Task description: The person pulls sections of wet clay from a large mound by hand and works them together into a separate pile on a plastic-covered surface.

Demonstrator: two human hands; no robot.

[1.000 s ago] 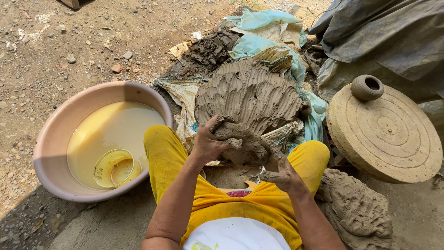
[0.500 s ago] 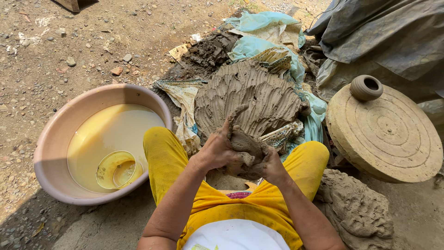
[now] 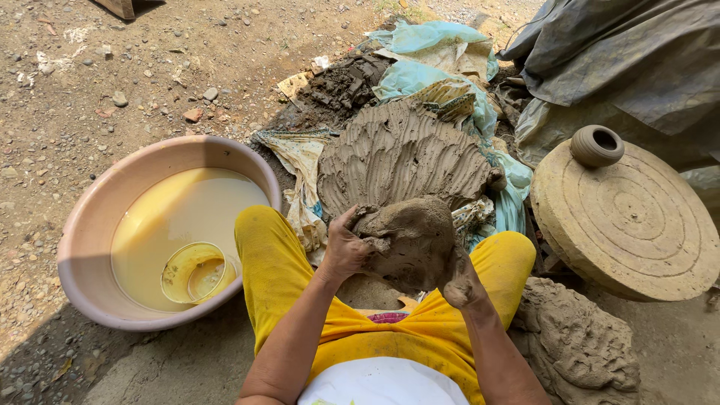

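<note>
- Since the earlier frame, a clay lump has been gathered and lifted between yellow-clad knees
- Left hand is seen grasping the lump's side; right hand is pressed beneath it, fingers hidden
- Behind, a finger-grooved clay mound lies on plastic sheeting
- Left, a pink basin holds yellowish water; right, a round wheel bears a small pot

The person's left hand and right hand clasp a rounded grey-brown clay lump between yellow-clad knees, beside a pink round basin of yellowish water.
</note>
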